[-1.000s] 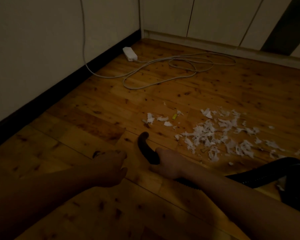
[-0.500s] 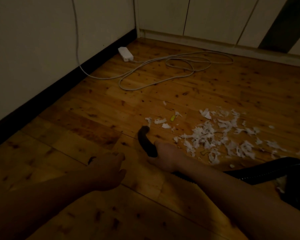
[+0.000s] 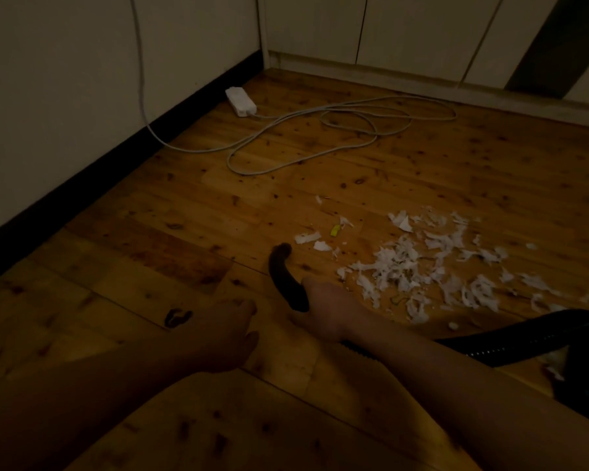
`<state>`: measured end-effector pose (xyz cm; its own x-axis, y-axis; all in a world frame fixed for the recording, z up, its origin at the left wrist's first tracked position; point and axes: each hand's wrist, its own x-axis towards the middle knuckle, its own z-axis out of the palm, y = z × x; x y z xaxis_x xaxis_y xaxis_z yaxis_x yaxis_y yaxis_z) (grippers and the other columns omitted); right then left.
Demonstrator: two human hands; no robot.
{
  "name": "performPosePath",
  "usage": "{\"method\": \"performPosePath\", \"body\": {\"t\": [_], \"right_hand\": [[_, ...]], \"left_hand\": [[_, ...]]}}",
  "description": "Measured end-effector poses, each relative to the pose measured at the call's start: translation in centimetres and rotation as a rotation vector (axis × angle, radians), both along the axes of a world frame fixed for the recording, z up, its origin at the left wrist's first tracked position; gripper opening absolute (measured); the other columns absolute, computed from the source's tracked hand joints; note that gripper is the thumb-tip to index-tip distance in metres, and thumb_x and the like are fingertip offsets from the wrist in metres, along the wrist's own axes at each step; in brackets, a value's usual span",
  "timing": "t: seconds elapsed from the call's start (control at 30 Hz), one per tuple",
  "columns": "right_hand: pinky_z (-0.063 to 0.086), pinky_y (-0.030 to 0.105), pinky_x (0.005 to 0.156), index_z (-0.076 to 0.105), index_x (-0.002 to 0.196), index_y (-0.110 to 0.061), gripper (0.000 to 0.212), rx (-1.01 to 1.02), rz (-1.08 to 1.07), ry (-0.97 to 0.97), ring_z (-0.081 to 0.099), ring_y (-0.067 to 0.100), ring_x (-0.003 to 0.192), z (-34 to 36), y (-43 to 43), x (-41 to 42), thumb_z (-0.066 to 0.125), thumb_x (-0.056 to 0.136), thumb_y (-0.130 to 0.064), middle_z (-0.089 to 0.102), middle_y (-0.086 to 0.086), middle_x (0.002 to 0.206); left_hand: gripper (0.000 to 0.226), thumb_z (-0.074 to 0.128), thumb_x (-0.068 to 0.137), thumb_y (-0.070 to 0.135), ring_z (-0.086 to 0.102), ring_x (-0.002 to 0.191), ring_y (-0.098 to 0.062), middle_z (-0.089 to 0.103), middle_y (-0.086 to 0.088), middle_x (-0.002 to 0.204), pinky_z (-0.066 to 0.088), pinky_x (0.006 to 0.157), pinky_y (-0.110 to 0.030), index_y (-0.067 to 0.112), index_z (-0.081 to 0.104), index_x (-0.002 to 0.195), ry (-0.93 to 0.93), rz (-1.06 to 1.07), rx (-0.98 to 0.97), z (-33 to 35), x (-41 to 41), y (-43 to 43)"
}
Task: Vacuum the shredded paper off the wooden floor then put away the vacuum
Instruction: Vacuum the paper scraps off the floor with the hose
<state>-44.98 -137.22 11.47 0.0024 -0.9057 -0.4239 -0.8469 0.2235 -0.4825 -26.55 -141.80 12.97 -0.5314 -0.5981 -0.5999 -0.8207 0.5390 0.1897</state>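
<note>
My right hand (image 3: 327, 309) grips the curved black vacuum nozzle (image 3: 283, 275), whose tip lies on the wooden floor (image 3: 184, 212) just left of a few white scraps. Behind my wrist the ribbed black hose (image 3: 524, 341) runs off to the right. A broad scatter of shredded white paper (image 3: 422, 266) lies right of the nozzle, and a small yellow scrap (image 3: 335, 230) sits among the nearer pieces. My left hand (image 3: 225, 331) hovers low over the floor to the left of the nozzle, its fingers loosely curled and holding nothing.
A white power strip (image 3: 240, 101) lies by the black skirting board, its white cable (image 3: 354, 130) looped over the floor beyond the paper. A small dark object (image 3: 177, 317) lies by my left hand. White cabinet doors (image 3: 405, 28) line the far wall.
The nozzle tip has slid forward toward the small scraps on the left, and several of them near the tip are gone. My left hand stays about where it was.
</note>
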Motion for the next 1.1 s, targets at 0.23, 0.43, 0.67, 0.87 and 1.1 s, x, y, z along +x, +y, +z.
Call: {"method": "performPosePath", "body": {"t": [0.23,0.43,0.67,0.87,1.1], "right_hand": [[0.040,0.030,0.070,0.046,0.119,-0.016,0.037,-0.001,-0.020,0.035,0.053,0.018,0.086,-0.4,-0.7,-1.1,0.058,0.094,-0.040,0.054,0.003,0.102],[0.047,0.033,0.072,0.043,0.132,-0.012,0.049,0.053,0.007,0.088,0.058,0.024,0.093,-0.1,-2.6,-1.6,0.056,0.095,-0.042,0.058,0.010,0.115],[0.045,0.034,0.072,0.041,0.129,-0.013,0.043,0.089,0.036,0.127,0.057,0.024,0.093,1.0,-4.5,-3.4,0.054,0.097,-0.040,0.057,0.012,0.114],[0.044,0.032,0.072,0.042,0.133,-0.012,0.052,0.096,-0.012,0.221,0.053,0.021,0.090,0.8,-6.6,-6.1,0.053,0.096,-0.047,0.057,0.009,0.117],[0.049,0.035,0.071,0.040,0.135,-0.012,0.056,0.094,-0.066,0.181,0.059,0.024,0.091,0.0,-8.8,-7.5,0.050,0.096,-0.050,0.058,0.012,0.113]], "left_hand": [[0.053,0.041,0.101,0.040,0.053,0.113,-0.017,0.040,-0.002,0.147,0.041,0.082,-0.026,0.019,0.026,0.147,0.041,-0.012,-0.030,-0.1,-1.8,-0.4],[0.052,0.043,0.100,0.040,0.053,0.115,-0.020,0.042,-0.005,0.144,0.046,0.096,-0.035,0.017,0.031,0.145,0.069,0.049,-0.066,0.0,-3.2,-2.3],[0.051,0.045,0.100,0.037,0.055,0.112,-0.020,0.043,-0.005,0.142,0.047,0.091,-0.034,0.016,0.032,0.144,0.181,0.113,-0.094,-0.2,-4.9,-4.5],[0.051,0.046,0.100,0.038,0.050,0.121,-0.023,0.041,-0.005,0.144,0.046,0.097,-0.038,0.017,0.031,0.144,0.246,0.133,-0.052,-1.1,-5.7,-6.0],[0.051,0.047,0.099,0.037,0.056,0.110,-0.021,0.044,-0.004,0.141,0.048,0.094,-0.040,0.017,0.032,0.144,0.298,0.181,-0.047,-1.5,-6.5,-7.2]]}}
